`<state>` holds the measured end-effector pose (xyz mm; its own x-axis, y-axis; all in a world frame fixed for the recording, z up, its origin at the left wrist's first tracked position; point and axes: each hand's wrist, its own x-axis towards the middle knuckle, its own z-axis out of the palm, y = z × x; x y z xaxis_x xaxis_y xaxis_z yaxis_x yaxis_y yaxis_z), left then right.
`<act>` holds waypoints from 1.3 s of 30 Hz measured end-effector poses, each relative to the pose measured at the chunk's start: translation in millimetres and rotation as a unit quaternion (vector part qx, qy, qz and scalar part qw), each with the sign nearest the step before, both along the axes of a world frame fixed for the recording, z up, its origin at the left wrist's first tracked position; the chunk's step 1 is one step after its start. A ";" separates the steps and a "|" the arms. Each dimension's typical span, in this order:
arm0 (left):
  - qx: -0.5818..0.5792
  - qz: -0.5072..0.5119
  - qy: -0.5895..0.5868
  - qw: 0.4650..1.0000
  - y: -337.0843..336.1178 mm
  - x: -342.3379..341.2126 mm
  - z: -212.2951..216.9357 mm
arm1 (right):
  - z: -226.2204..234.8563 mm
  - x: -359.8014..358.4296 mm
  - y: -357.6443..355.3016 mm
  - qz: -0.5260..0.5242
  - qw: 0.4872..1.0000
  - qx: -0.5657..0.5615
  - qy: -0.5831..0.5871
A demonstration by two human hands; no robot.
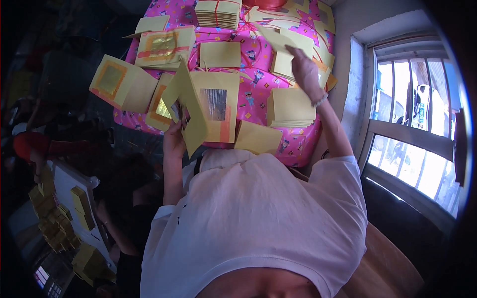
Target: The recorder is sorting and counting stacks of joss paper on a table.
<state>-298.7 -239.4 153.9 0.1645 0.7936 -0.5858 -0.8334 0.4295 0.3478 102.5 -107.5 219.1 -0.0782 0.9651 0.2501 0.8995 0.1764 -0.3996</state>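
Note:
My left hand (175,139) is closed on several sheets of joss paper (191,107), yellow and standing on edge, partly folded open. Its fingertips are partly hidden behind them. At the right, my right hand (304,73) reaches over a stack of plain yellow paper (284,63), its fingers closed at the edge of a lifted yellow sheet (277,40). Between the hands lies a joss paper sheet with a silver foil square (214,104) and an orange strip. Another sheet with gold foil (161,106) sits just left of my left hand.
The pink patterned table cover (253,102) carries more foil sheets (166,47), a tied bundle of yellow paper (217,14) and a right-hand paper pile (293,107). A barred window (415,99) is at the right. Lower left, other people sit by a white table (82,188) with yellow bundles.

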 end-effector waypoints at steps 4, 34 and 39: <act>-0.012 0.021 -0.138 0.990 -6.3 -21.1 -23.8 | 14.5 -79.2 -64.3 0.137 0.988 0.077 -0.014; 0.013 0.007 0.115 0.993 -21.6 2.7 -19.4 | -80.0 -124.1 -141.3 0.043 0.936 -0.138 0.320; 0.053 -0.034 0.160 0.985 -21.4 7.9 -14.0 | -67.3 -133.0 -147.0 0.007 0.804 -0.308 0.510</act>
